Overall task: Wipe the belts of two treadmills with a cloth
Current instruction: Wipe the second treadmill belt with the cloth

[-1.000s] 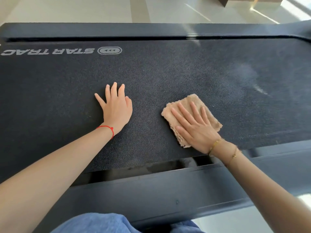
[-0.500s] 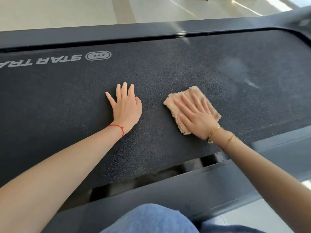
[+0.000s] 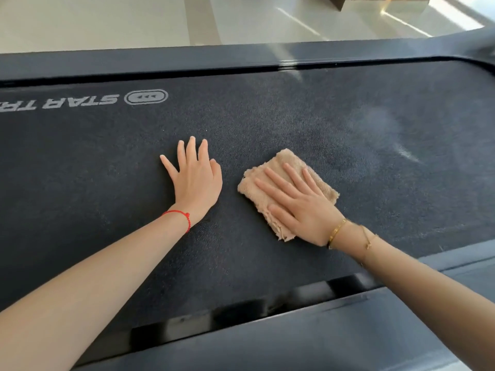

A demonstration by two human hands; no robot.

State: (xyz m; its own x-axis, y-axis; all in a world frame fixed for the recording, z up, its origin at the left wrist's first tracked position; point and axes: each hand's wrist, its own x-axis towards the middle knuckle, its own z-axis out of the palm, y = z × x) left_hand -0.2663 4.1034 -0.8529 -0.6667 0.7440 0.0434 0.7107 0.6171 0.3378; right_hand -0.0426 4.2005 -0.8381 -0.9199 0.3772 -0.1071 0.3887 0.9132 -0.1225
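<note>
While my left hand [image 3: 197,180] lies spread flat on the belt [image 3: 267,116], my right hand [image 3: 300,207] presses the cloth [image 3: 288,159] down with straight fingers, just beside it, mid-belt.

Gym: Star Trac treadmill belt [image 3: 267,116], dark side rails [image 3: 187,58], pale tiled floor [image 3: 107,20].

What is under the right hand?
The right hand lies flat on a folded beige cloth resting on the treadmill belt. The belt beneath the cloth is hidden.
</note>
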